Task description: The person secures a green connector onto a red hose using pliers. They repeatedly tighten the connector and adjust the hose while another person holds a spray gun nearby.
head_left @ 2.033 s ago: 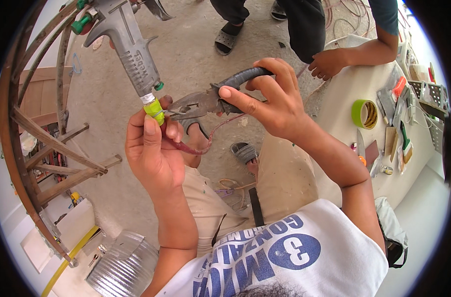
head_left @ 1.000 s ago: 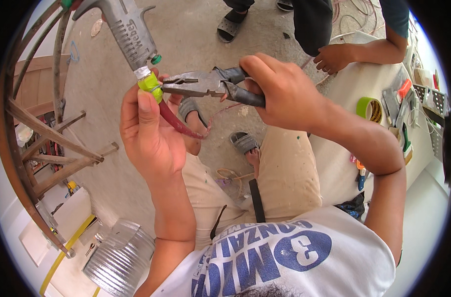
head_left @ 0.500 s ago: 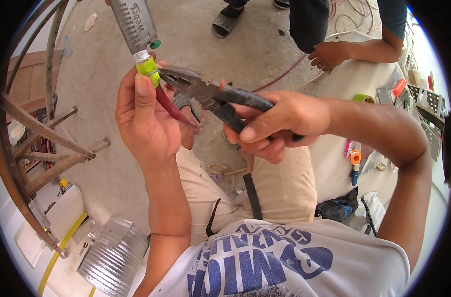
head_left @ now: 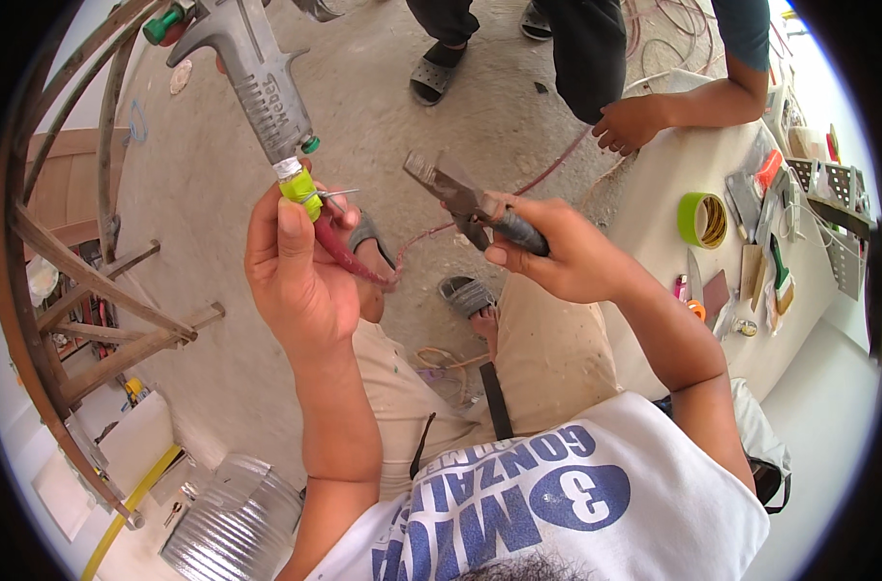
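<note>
My left hand point(head_left: 307, 286) is closed on the end of a red air hose point(head_left: 336, 250), where yellow-green tape point(head_left: 298, 189) wraps the joint. A thin wire point(head_left: 340, 192) goes round the tape, its ends sticking out to the right. Above the joint, a grey metal spray gun point(head_left: 266, 97) with green knobs tilts up to the left. My right hand point(head_left: 574, 254) grips pliers point(head_left: 460, 194) by their dark handles. The jaws are apart from the wire, pointing up and left, with a gap between them and my left hand.
At the right, a covered surface holds a green tape roll point(head_left: 702, 221), a paintbrush point(head_left: 781, 276) and scrapers. Another person's hand point(head_left: 634, 123) rests on its far end. A wooden frame point(head_left: 102, 266) stands at left; a shiny ribbed roll point(head_left: 230, 528) lies lower left.
The pliers have come off the wire and moved right, away from the joint. The hose joint and spray gun have shifted slightly down and right with my left hand, showing more of the gun.
</note>
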Available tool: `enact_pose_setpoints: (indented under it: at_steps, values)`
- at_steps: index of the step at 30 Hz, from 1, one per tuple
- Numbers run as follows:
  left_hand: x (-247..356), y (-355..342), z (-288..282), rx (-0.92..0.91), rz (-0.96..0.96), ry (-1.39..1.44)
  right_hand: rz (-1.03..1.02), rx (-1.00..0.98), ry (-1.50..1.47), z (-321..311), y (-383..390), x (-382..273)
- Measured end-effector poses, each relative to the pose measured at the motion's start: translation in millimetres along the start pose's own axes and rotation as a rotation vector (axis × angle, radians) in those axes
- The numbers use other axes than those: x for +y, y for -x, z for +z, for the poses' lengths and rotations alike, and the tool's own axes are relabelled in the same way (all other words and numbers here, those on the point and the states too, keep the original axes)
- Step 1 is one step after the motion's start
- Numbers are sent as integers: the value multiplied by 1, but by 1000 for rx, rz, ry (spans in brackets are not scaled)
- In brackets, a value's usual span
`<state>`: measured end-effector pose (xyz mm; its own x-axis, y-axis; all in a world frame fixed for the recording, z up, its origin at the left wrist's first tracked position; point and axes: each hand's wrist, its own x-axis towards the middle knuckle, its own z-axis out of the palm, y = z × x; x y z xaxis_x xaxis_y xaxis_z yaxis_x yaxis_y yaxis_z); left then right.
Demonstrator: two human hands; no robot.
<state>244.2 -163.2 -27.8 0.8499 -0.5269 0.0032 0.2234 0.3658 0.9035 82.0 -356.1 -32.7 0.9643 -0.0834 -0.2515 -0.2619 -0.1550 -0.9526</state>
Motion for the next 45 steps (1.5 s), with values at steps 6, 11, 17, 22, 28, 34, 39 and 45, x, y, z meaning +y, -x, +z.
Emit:
enact_pose_setpoints:
  at_steps: [6,11,17,22,28,34,39,45]
  values:
    - [3,3,3,-4,-49,73,-375,348,454,6,-5,9]
    - [8,4,10,11,-65,57,-521,576,884,5,-10,17]
    - [8,7,11,39,-77,43,-665,739,1055,3,-18,9]
    - [9,7,17,40,-65,35,-644,789,1081,1,-13,11]
    - [8,8,16,42,-65,32,-682,829,1074,6,-20,10]
    - [11,8,18,45,-59,21,-690,835,1052,10,-20,10]
    - [10,9,18,29,-66,43,-694,891,1053,17,-23,17]
    - [7,10,21,28,-67,42,-682,939,1015,27,-25,22]
